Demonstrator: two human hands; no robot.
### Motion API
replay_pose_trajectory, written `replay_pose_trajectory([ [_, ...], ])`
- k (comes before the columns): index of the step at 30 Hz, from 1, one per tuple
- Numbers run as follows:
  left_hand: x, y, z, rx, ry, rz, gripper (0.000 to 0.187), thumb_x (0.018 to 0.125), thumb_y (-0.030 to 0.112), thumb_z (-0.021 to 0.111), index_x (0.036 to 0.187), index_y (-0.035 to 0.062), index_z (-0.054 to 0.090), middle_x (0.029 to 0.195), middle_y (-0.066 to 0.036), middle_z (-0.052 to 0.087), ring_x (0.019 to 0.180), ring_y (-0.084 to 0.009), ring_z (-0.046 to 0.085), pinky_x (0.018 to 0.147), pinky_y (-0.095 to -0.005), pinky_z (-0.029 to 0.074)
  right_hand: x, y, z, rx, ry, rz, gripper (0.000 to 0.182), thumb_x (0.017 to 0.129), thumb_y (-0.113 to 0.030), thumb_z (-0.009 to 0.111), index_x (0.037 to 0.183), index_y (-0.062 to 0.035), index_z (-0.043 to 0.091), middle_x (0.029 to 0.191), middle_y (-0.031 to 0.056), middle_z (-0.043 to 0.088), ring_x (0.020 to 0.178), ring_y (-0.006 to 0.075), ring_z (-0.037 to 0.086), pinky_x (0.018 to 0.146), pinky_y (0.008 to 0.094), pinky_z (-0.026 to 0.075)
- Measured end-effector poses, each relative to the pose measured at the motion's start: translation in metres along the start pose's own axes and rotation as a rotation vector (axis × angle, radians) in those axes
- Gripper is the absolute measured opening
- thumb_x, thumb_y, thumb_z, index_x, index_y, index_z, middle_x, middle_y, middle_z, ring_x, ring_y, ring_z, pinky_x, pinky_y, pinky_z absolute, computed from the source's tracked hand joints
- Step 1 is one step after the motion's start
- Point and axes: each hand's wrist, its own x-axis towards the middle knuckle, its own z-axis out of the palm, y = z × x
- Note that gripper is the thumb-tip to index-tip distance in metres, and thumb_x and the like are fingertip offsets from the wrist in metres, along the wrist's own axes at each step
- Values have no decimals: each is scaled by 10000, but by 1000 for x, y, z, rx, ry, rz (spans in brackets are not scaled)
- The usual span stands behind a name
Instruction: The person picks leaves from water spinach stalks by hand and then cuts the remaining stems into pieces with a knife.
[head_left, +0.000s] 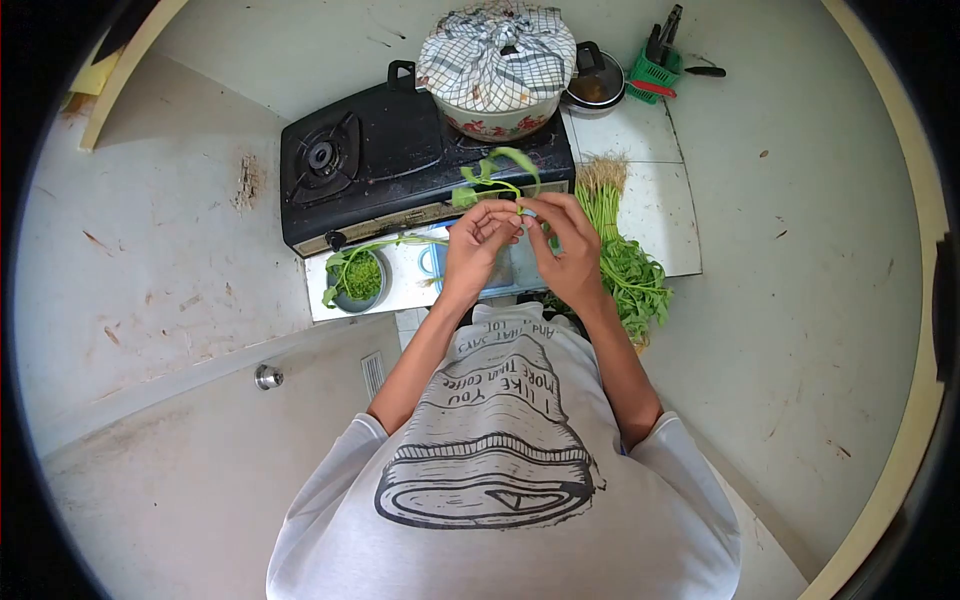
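A green leafy stem is pinched between the fingertips of both hands, its leaves pointing up over the stove's front edge. My left hand is closed on it at the left, and my right hand at the right, the fingertips nearly touching. Below them lies a light-blue tray or board, partly hidden by the hands. To the left, a grey bowl holds chopped or picked greens, with a long stem reaching from it toward my left hand. A bundle of leafy greens with roots lies to the right.
Behind the hands is a black two-burner stove, bearing a large pot wrapped in checked cloth. A lidded pan and a green basket with utensils stand at the back right. Walls enclose the white counter.
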Motion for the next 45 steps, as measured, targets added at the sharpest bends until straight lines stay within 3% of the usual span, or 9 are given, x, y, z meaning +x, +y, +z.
replay_pose_trajectory([
  [7,1,1,5,-43,38,-49,232,991,56,687,1214,9,642,1080,-48,727,967,-97,678,856,-280,551,-1,5,-4,-121,-35,53,221,897,-18,733,1112,-69,741,877,76,644,665,205,650,577,322,513],
  [13,7,3,1,-42,28,15,219,959,42,732,1165,5,667,1051,-53,733,945,-105,681,854,-285,552,6,9,2,-215,27,-69,160,888,-41,746,1045,-69,728,857,75,655,604,233,647,531,338,501],
  [19,13,6,-3,-39,38,-6,170,965,4,710,1133,-9,692,1028,-74,748,917,-110,682,856,-268,545,8,6,7,-232,-7,-1,157,903,-79,745,1058,-79,719,821,70,681,558,238,633,521,349,503],
  [25,16,5,-1,-46,45,-9,165,954,71,755,1095,-8,721,974,-53,757,845,-93,651,821,-253,525,7,13,11,-186,39,7,189,885,-88,764,1067,-68,712,829,79,720,530,194,601,501,329,481],
  [31,17,9,-1,-101,-24,-72,161,980,26,700,1138,-2,705,1052,-54,732,958,-101,670,883,-263,534,7,11,8,-139,1,59,190,869,-56,770,1041,-64,688,737,55,674,502,141,548,483,300,430],
  [37,20,9,-4,-107,-26,-96,191,1001,55,679,1183,-4,685,1072,-54,720,932,-107,657,877,-280,535,3,34,10,280,99,316,126,962,-34,688,1081,-22,649,779,62,707,625,95,660,552,264,494],
  [43,11,21,-8,-238,3,-114,188,1030,115,648,1179,2,666,1064,-53,691,872,-103,618,807,-257,518,-13,84,-4,510,34,420,102,1003,-22,628,1100,8,633,909,105,740,737,149,717,688,267,559],
  [45,9,25,-11,-285,56,-119,196,1049,132,619,1193,4,653,1061,-42,670,856,-94,601,783,-258,515,-32,123,-1,427,-16,427,113,990,-11,627,1102,8,623,897,110,742,746,154,719,686,282,563],
])
